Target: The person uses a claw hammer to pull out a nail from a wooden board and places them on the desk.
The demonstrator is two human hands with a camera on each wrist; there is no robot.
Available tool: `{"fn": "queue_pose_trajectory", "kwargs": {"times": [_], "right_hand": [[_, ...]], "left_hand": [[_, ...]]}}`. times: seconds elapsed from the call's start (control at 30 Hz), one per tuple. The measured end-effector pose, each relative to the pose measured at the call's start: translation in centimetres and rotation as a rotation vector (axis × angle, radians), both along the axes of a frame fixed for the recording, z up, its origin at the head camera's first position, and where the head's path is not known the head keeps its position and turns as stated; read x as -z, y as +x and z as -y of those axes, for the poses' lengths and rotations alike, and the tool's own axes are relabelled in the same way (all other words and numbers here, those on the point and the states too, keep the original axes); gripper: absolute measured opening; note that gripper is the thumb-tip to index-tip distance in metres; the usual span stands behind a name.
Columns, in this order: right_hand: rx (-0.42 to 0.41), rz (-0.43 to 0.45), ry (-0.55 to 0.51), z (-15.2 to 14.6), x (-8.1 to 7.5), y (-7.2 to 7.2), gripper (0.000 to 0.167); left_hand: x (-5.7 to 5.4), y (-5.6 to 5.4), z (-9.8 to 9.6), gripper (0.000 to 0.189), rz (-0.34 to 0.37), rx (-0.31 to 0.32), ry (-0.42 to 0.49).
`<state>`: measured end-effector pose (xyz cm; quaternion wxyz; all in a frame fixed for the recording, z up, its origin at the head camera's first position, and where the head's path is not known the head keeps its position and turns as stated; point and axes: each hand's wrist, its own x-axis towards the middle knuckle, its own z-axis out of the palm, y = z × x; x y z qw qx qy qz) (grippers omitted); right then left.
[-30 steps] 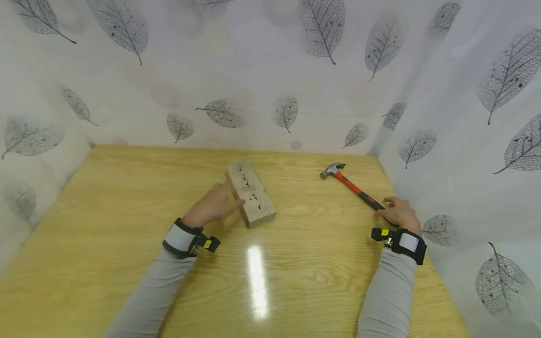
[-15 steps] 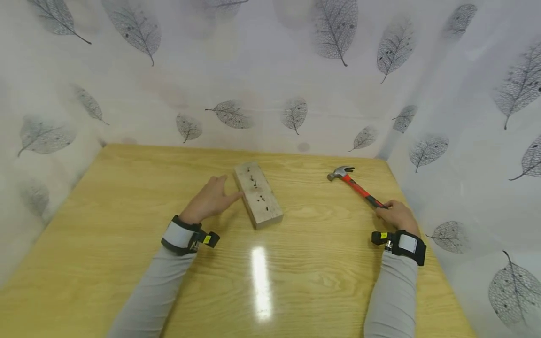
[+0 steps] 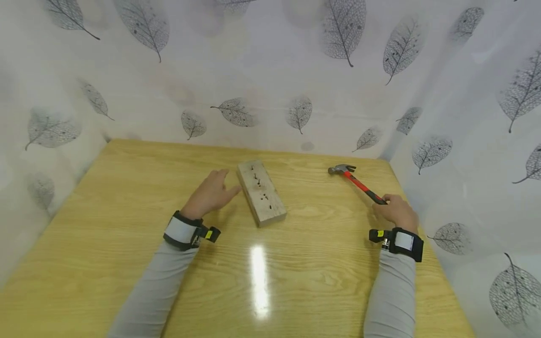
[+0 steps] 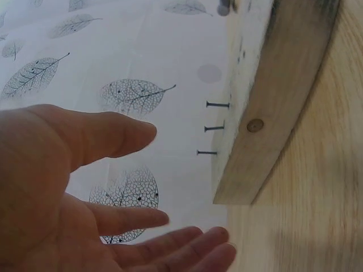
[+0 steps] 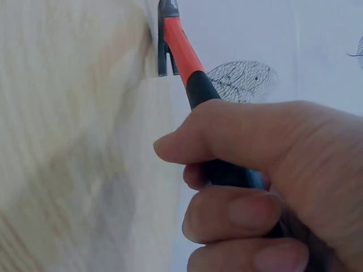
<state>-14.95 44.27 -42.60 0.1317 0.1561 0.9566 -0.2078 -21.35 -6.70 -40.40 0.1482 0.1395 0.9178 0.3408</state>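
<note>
A claw hammer (image 3: 357, 182) with a red and black handle is gripped by my right hand (image 3: 397, 212) near the handle's end. The right wrist view shows the fingers curled round the black grip, with the hammer's claw (image 5: 164, 59) beyond. My left hand (image 3: 210, 195) is just left of a wooden block (image 3: 261, 193), thumb and fingers spread and holding nothing. Several nails (image 4: 214, 128) stick out of the block's top face in the left wrist view, and a round knot (image 4: 255, 125) marks its side. Dark holes or marks dot the block's nearer half.
A light wood-grain table (image 3: 317, 263) carries the block and bears a bright reflection in front. White curtain-like sheeting (image 3: 262, 70) with grey leaf prints borders it at the back and both sides. Each wrist wears a strap with a small camera.
My right hand has closed round the hammer handle, and the hammer seems slightly raised. My left hand has drawn back a little from the block's edge. The head view has shifted slightly.
</note>
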Motion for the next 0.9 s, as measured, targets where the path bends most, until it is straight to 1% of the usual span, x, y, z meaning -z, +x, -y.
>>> {"fn": "queue_pose_trajectory", "kwargs": {"times": [0.07,0.2,0.33,0.47,0.6,0.7,0.8,0.9], "right_hand": [[0.003,-0.001,0.031,0.5,-0.4,-0.2,0.042],[-0.027,-0.028,0.043,2.0,-1.6,-0.7,0.042],[-0.065,-0.092,0.072,4.4,-2.9,-1.0,0.039],[-0.095,-0.116,0.117,7.8,-3.9,-1.1,0.036],[-0.139,-0.139,0.155,11.1,-4.8,-1.3,0.032],[-0.185,-0.175,0.171,13.5,-5.2,-1.3,0.027],[-0.228,-0.214,0.176,16.1,-5.5,-1.2,0.022],[-0.261,-0.251,0.184,18.5,-5.8,-0.8,0.019]], "left_hand": [[0.1,-0.1,-0.1,0.081,-0.037,-0.001,0.004],[0.3,-0.2,-0.5,0.086,-0.126,-0.008,0.007],[0.7,-0.2,-1.2,0.085,-0.251,0.001,0.004],[1.0,0.1,-1.9,0.086,-0.388,0.029,0.013],[0.9,0.5,-2.8,0.088,-0.524,0.086,0.038],[0.6,1.0,-3.4,0.086,-0.606,0.150,0.049],[0.4,1.5,-4.0,0.083,-0.652,0.206,0.042],[0.4,2.0,-4.6,0.084,-0.689,0.247,0.021]]}}
